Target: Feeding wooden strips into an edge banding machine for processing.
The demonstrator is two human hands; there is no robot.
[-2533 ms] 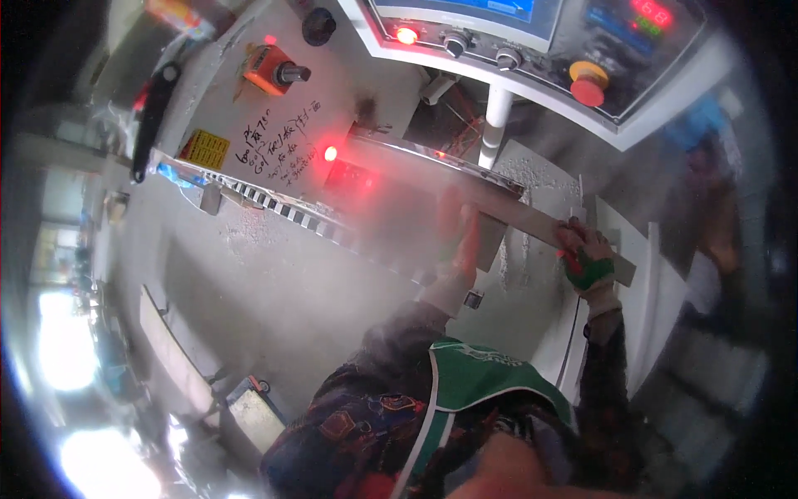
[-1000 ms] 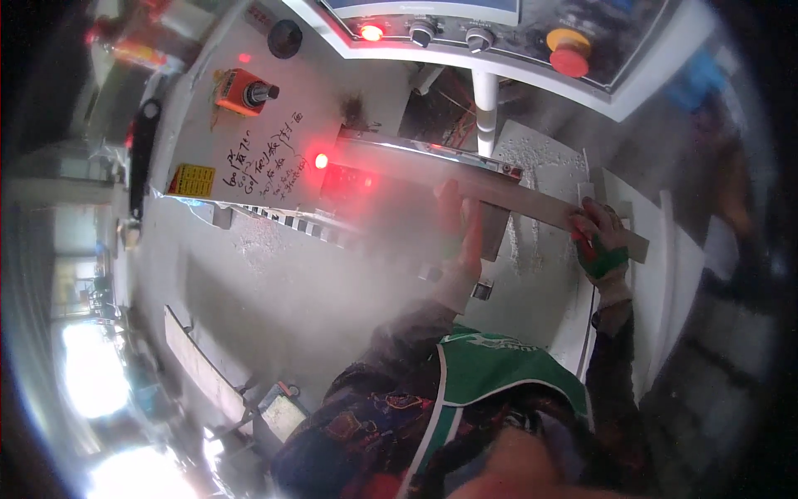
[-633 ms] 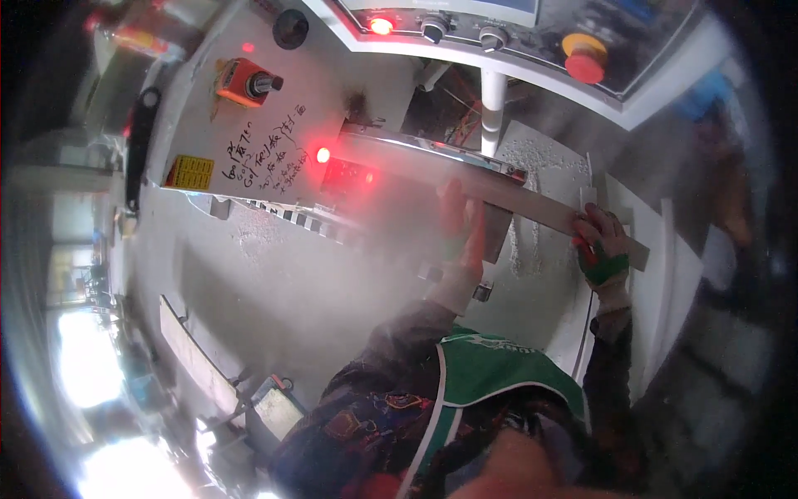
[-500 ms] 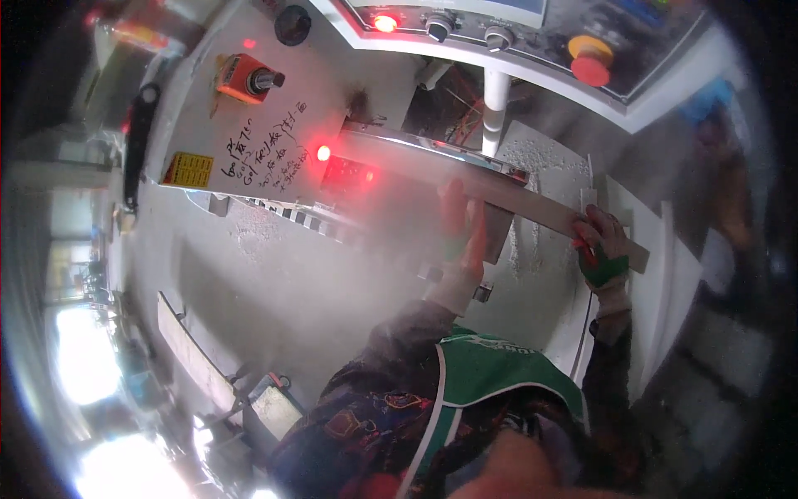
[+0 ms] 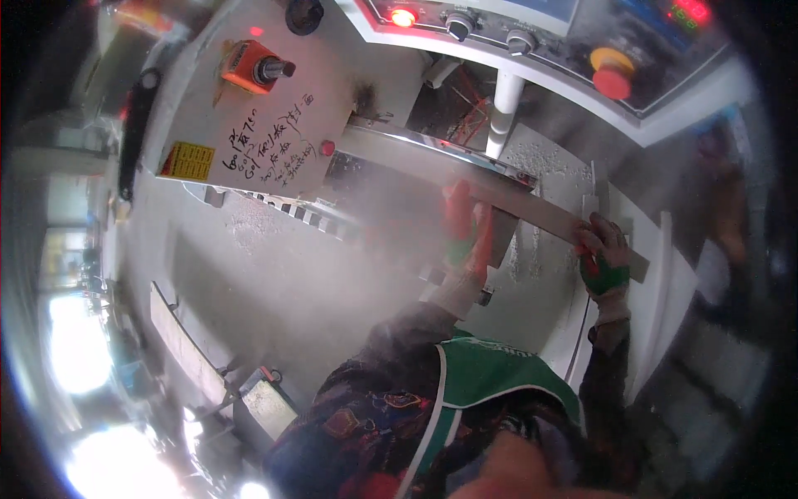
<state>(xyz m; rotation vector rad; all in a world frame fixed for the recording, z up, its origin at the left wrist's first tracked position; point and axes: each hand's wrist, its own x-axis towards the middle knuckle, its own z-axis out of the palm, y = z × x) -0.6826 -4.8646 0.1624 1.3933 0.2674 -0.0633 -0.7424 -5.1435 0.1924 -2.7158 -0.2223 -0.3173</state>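
Note:
A long, flat grey-brown strip of board [image 5: 544,211] runs from the machine's metal guide [image 5: 440,143] down to the right. My right hand [image 5: 605,254], in a green-and-pale glove, is closed around the strip near its right end. My left hand [image 5: 468,237], also gloved, reaches up to the near edge of the strip with its fingers stretched out and pressed against it. Dusty haze and a reddish tint blur the left fingers. Under the strip, beside the left hand, a darker flat piece [image 5: 504,237] shows in part.
Above is a control panel with knobs [image 5: 521,41], a lit red lamp [image 5: 403,17] and a red-and-yellow stop button [image 5: 613,75]. An orange box-shaped part [image 5: 256,66] sits on the handwritten-on white housing [image 5: 332,91]. Pale dust [image 5: 540,162] lies behind the strip.
The view has shifted slightly, bringing a red digital display into the upper right. The bright red glow on the housing's button has gone dim. Both hands keep their places on the strip.

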